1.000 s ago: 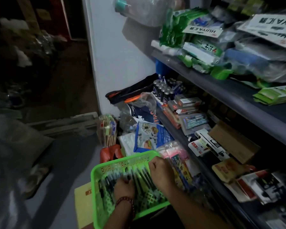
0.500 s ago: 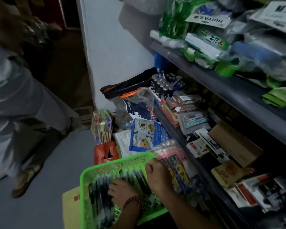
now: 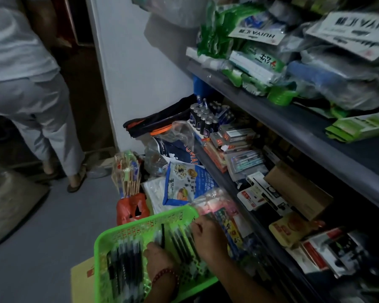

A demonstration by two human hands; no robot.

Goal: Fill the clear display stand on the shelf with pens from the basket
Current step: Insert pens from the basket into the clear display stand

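Green plastic lattice basket (image 3: 140,224) sits low in the head view on a flat yellow-brown cardboard box (image 3: 81,278), just beside the lower grey metal shelf (image 3: 225,184). It holds the black pens (image 3: 127,254), which lie side by side in loose rows.

Both hands are down among them. The left hand (image 3: 158,254), with a red bead bracelet at its wrist, has its fingers curled, and one pen stands up from its fingertips as if pinched. The right hand (image 3: 208,237) lies knuckles-up over the pens at the basket's shelf-side edge with its fingers bent downward. Whether it is clamped on any pen I cannot tell in this dim light.

I cannot pick out the clear display stand among the packets and boxes crowding the shelf, so filling looks barely begun.

Several things could go wrong. Smooth round pens gathered in a loose bunch may slip from the grip and roll under the shelf. Pressing on one side of the basket could tip it off the box. A lift towards the crowded shelf could knock the clear plastic packets (image 3: 214,206) beside the basket. A person in white clothes (image 3: 31,95) stands in the narrow aisle and could bump an elbow.
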